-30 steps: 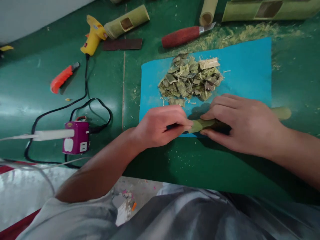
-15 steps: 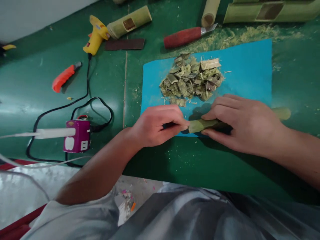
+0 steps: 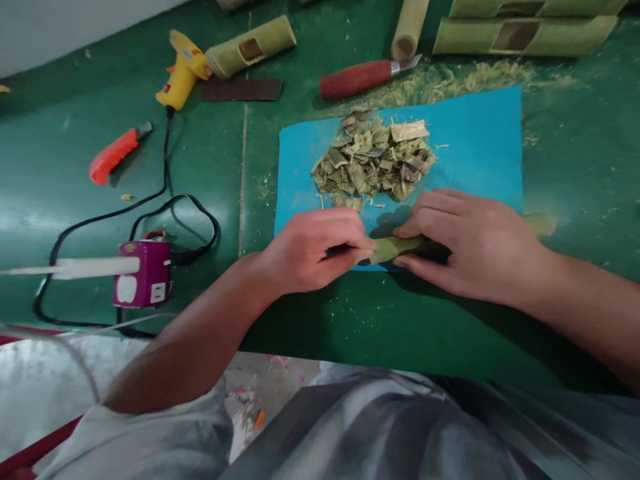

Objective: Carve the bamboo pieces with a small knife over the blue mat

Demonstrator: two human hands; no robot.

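Observation:
A thin green bamboo stick (image 3: 391, 247) lies nearly level over the lower edge of a blue sheet (image 3: 480, 143). Thumb and fingertips of my left hand (image 3: 323, 250) are pinched together at its left end. Whether a small piece is also between them is hidden. My right hand (image 3: 467, 243) wraps round the middle of the stick, whose pale far end (image 3: 541, 224) sticks out beyond the knuckles. Just above both hands, a heap of bamboo chips and shavings (image 3: 373, 160) rests on the sheet.
Behind the sheet are a red-handled knife (image 3: 357, 79) and cut bamboo tubes (image 3: 555, 37). To the left lie a yellow glue gun (image 3: 183, 70), a dark strip (image 3: 243, 90), an orange cutter (image 3: 115, 157) and a purple power adapter (image 3: 143, 273) with cords.
The whole view has shifted slightly, so the table's things sit further left. My left fingertips now overlap the stick's left end, where they were just against it before. The right hand keeps its grip.

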